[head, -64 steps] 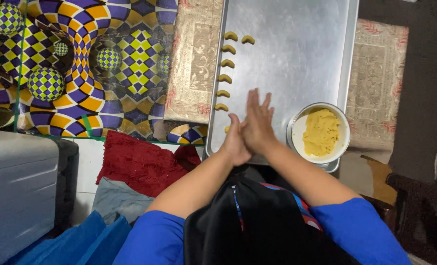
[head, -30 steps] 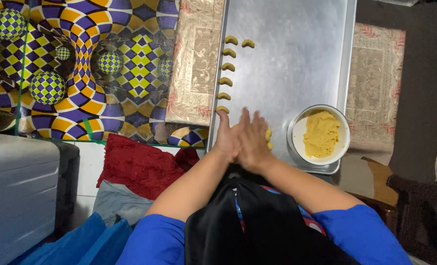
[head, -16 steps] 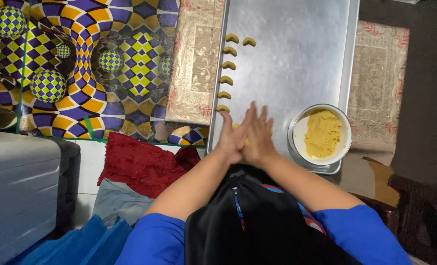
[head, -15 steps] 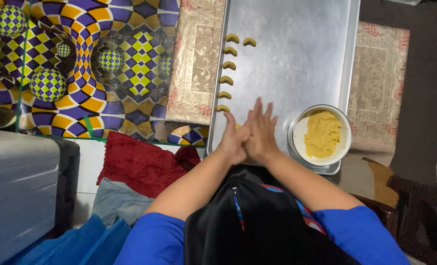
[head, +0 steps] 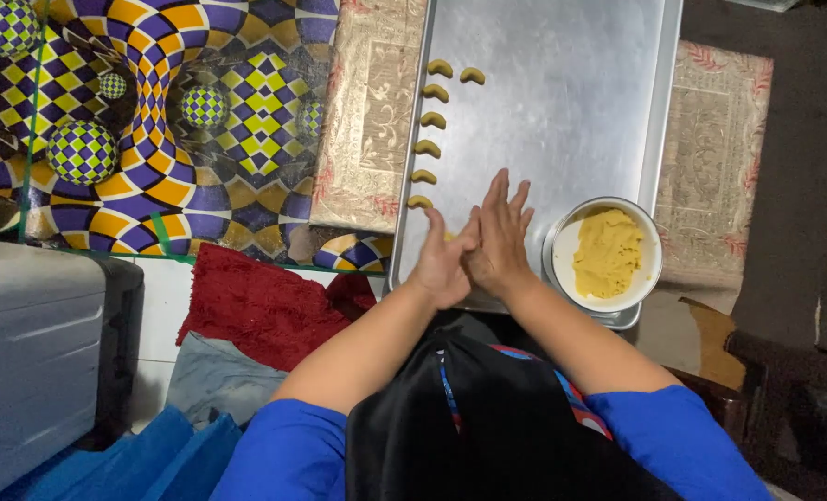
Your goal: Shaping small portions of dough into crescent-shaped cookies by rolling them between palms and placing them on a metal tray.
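A: Both hands are up over the near end of the baking tray (head: pixel 562 102), palms pressed flat together. Left hand (head: pixel 443 264), right hand (head: pixel 500 243), fingers straight and pointing up the tray.

B: Anything between them?

A: A sliver of yellow shows at the left hand's edge, just under the fingertips, looks like a bit of dough (head: pixel 449 237) squeezed between the palms. So the hands are closed flat on it, not curled, not gripping with the fingers. How much dough is in there, I can't tell.

B: And the rest of the dough?

A: In a white bowl (head: pixel 562 255) sitting on the tray's near right corner, just beside the right hand. A yellow lump (head: pixel 608 252) fills much of it.

B: What's already on the tray?

A: Small yellow crescents (head: pixel 427 148), a column running down the tray's left edge, with one more beside the top of the column. The lowest one lies just above the left fingertips. The rest of the tray is bare metal.

B: Around the tray?

A: A beige patterned cloth (head: pixel 369 121) under it, showing on both long sides. Left of the tray, a carpet (head: pixel 181 111) in purple, yellow and orange checks. Nearer than that, a red towel (head: pixel 256 306). The person wears blue sleeves and a dark apron
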